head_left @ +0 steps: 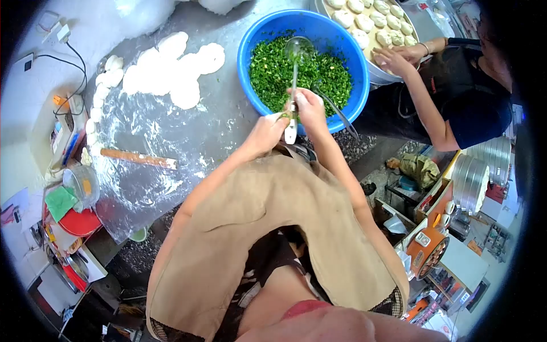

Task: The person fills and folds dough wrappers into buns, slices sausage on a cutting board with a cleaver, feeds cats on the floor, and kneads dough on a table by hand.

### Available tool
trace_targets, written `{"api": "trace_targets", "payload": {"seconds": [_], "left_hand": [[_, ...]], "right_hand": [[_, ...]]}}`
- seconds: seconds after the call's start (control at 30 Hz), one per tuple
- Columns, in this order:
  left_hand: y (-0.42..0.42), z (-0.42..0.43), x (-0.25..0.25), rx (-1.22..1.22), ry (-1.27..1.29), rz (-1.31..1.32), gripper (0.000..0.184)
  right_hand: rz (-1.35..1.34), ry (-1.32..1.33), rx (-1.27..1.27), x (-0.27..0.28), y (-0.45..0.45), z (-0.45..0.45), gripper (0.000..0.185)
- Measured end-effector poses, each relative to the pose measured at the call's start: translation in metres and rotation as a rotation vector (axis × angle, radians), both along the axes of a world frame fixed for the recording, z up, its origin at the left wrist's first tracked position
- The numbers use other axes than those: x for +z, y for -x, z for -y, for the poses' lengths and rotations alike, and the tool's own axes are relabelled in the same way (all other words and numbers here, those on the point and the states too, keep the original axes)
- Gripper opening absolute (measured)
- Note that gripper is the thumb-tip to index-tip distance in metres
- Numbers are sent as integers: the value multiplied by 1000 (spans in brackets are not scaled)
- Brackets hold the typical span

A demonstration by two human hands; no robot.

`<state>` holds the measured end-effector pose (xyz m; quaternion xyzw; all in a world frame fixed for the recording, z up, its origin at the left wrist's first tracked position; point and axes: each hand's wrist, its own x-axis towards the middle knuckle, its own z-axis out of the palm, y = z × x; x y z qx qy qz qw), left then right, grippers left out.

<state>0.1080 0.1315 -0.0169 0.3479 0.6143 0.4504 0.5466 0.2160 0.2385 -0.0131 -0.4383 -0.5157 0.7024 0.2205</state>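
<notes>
A blue bowl [246, 74] of chopped green filling [268, 65] stands at the top centre. The metal ladle [295, 74] has its head in the filling, and its white handle points toward my body. My right hand [311, 109] is closed around the handle at the bowl's near rim. Just left of the handle is my left hand [270, 131], fingers pressed together, with a bit of green at the fingertips; what it holds is too small to make out. Another utensil with a dark handle [345, 121] leans over the near right rim.
Flattened dough rounds [185, 91], a row of dough pieces [98, 102] and a rolling pin [138, 158] lie on the floured table [211, 122]. At the right, a co-worker's hands [399, 58] touch a round tray [379, 74] of filled buns. A red lid [80, 222] is at the left.
</notes>
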Motion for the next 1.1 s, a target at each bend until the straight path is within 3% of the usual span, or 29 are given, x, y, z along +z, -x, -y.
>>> {"api": "trace_targets", "payload": {"seconds": [0.1, 0.23, 0.43, 0.6, 0.77, 0.9, 0.97, 1.0, 1.1], "left_hand": [[25, -9, -10, 183, -399, -824, 24], [40, -43, 15, 137, -551, -1449, 47], [65, -78, 15, -93, -835, -1572, 60], [75, -84, 26, -246, -737, -1620, 65], [60, -84, 12, -110, -592, -1831, 59], [41, -74, 3, -119, -646, -1658, 64], [34, -73, 8, -102, -462, -1462, 68], [36, -75, 6, -132, -462, -1571, 60], [58, -84, -15, -167, -636, -1655, 63]], "right_hand": [[153, -61, 55, 15, -19, -12, 22], [139, -80, 96, 41, -35, -14, 24], [210, -135, 262, 94, -51, -23, 28], [188, -68, 352, 114, -58, -27, 29], [263, -79, 347, 101, -58, -33, 27], [313, -110, 352, 110, -56, -33, 26], [327, -134, 347, 110, -59, -32, 25], [341, -158, 350, 110, -59, -32, 24], [352, -105, 354, 103, -66, -35, 21]]}}
